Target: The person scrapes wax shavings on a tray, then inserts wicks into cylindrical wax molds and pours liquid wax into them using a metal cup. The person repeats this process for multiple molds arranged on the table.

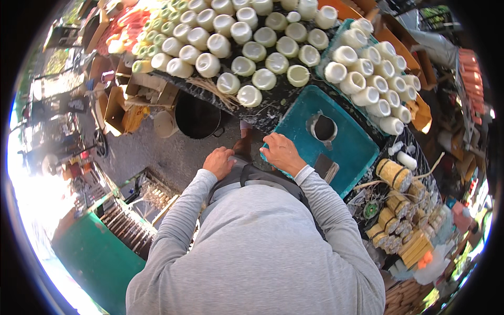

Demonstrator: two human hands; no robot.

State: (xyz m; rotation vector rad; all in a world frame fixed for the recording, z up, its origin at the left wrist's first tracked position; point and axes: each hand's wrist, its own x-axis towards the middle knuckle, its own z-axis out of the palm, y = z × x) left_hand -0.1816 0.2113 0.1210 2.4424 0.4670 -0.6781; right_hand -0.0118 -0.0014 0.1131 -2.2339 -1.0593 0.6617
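My left hand (220,162) is by the front of my dark trousers (252,174), its fingers curled together; whatever may be in them is hidden. My right hand (284,153) rests at the near left edge of a teal plastic tray (356,169), fingers bent but apart, with nothing visible between them. Inside the tray stands a metal pitcher (314,122) with a dark inside. A dark flat block (324,166) with a paler side lies nearer to my right forearm.
Many whitish, waxy cylinders (243,66) crowd the black-covered table; more cylinders (362,67) fill another teal tray. Right of me are tied yellow stick bundles (394,175). A large dark pot (197,116) and an open cardboard box (116,113) sit on the floor ahead left.
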